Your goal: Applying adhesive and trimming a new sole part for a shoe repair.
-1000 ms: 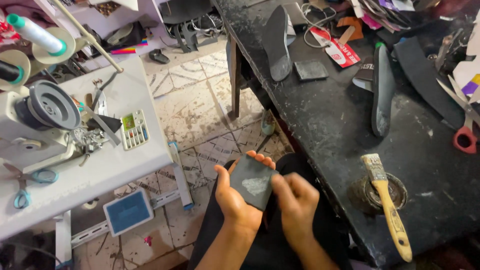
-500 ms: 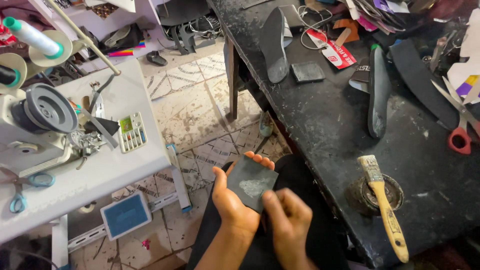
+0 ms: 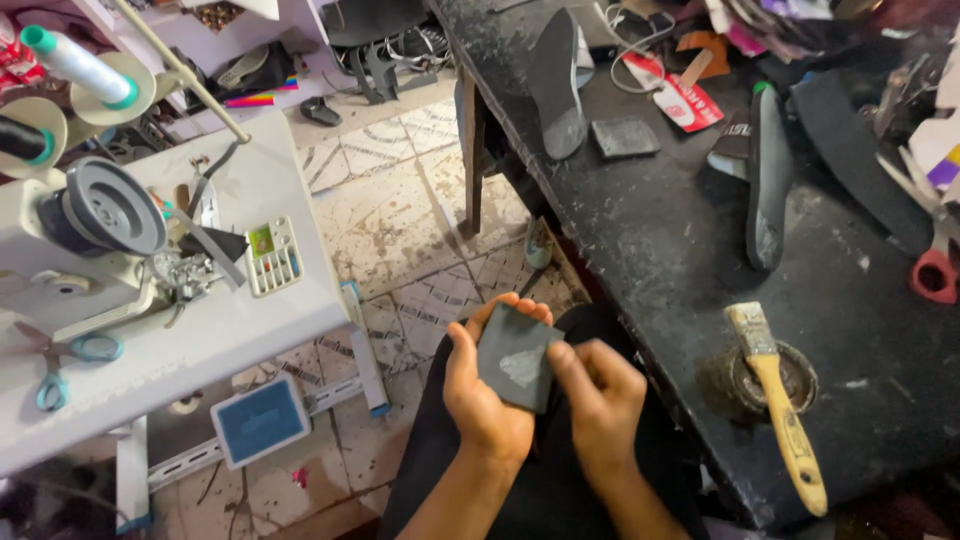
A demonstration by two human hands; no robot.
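Around the seated person the room is crowded: to their right runs a dark, stained bench [image 3: 640, 230], and on it a yellow-handled brush [image 3: 775, 400] rests across a small round glue tin [image 3: 770, 382] near the front edge. Further back on the bench lie a grey shoe sole [image 3: 558, 85], a small dark square patch [image 3: 624, 138], a long black insole with a green tip [image 3: 770, 175], a red and white packet [image 3: 683, 98], and, at the far right, scissors with red handles [image 3: 935, 270]. To the left stands a white sewing machine table [image 3: 230, 330] carrying the machine's handwheel [image 3: 105, 205], thread spools [image 3: 75, 62], a small box of coloured bits [image 3: 272, 256] and blue-handled scissors [image 3: 60, 365]; a blue pedal [image 3: 258, 420] sits below it on the patterned floor tiles [image 3: 400, 220]. Nothing comes between the viewer and the hands. Over the lap, between bench and table, the left hand [image 3: 480, 395] cups a dark square piece of material [image 3: 518, 358] from beneath — fingers curled up behind its top edge, thumb along its left side. The right hand [image 3: 598, 395] is loosely closed beside it, its thumb and forefinger pressed on the piece's right edge, just next to a pale grey smear at the centre.
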